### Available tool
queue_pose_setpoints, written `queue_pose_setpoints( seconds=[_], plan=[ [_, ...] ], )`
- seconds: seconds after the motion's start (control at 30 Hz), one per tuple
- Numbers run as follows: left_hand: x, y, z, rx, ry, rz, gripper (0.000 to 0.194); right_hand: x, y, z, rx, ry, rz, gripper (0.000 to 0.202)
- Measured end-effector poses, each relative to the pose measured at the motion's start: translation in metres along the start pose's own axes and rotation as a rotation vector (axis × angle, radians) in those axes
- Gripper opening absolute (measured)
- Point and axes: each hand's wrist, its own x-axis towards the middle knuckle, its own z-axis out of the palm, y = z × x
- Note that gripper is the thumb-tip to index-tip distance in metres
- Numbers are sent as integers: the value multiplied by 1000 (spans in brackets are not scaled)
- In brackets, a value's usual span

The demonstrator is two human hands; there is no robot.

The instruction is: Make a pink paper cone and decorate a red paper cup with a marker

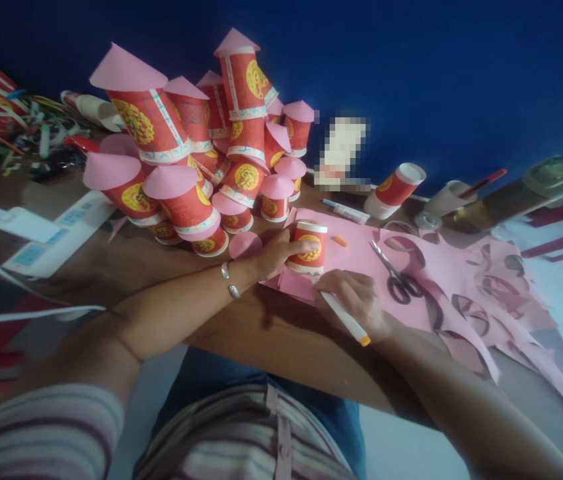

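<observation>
On the brown table (241, 333), seen from the head camera, a red paper cup (306, 233) carries a round yellow emblem, whose strokes are partly covered by a thumb and cannot be read. Similar yellow emblems mark the cone-topped cups (178, 197) piled behind it, equally illegible. A card (344, 150) near the blue wall (436, 73) is pixelated, and print on a pen (346, 211) lying below it is too small to make out.

The table's near edge runs below both hands, with a strip of bare wood in front of the left forearm. The pile closes off the far left side; to the right, scissors (392, 270) lie on pink paper (361, 267), and curled pink offcuts (491, 293) crowd the space beyond. A white power strip (61, 233) sits well apart at the left.

The red cup stands in the left hand (278, 252), thumb laid across its front; the other fingers are mostly hidden behind it. The right hand (354, 300) is just beside the cup's base, its fingers curled together, pinching a white marker (346, 320) whose orange end points toward the person. Whether its tip touches the cup cannot be told.
</observation>
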Motion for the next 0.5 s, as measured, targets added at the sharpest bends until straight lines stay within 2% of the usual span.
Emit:
queue_pose_setpoints(
  seconds=[0.5],
  plan=[
    [0, -1, -1, 3, 14, 16, 42, 1, -1, -1, 3, -19, 4, 16]
  ],
)
